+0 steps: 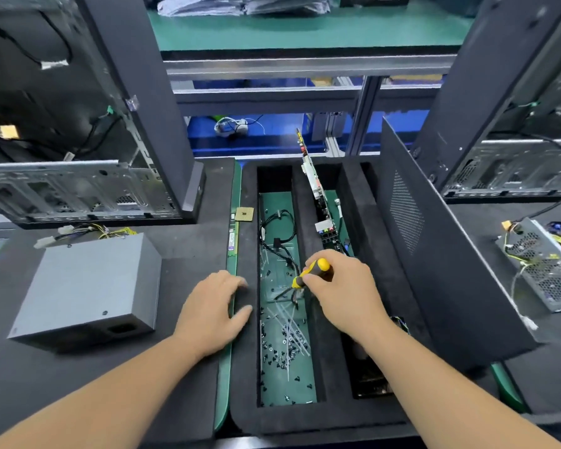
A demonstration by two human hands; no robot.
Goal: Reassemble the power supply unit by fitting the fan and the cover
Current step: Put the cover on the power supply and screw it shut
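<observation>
A closed grey power supply unit sits on the black mat at the left, its cable bundle trailing behind it. My right hand grips a yellow-and-black screwdriver, its tip pointing down into the foam tray's middle compartment. My left hand rests with loosely spread fingers on the tray's left foam edge, holding nothing. Several small black screws and clear strips lie in that compartment. A second, perforated power supply lies at the far right.
The black foam tray holds cables, an upright circuit board and a CPU chip. A RAM stick lies beside it. Open computer cases stand left and right; a black side panel leans at the right.
</observation>
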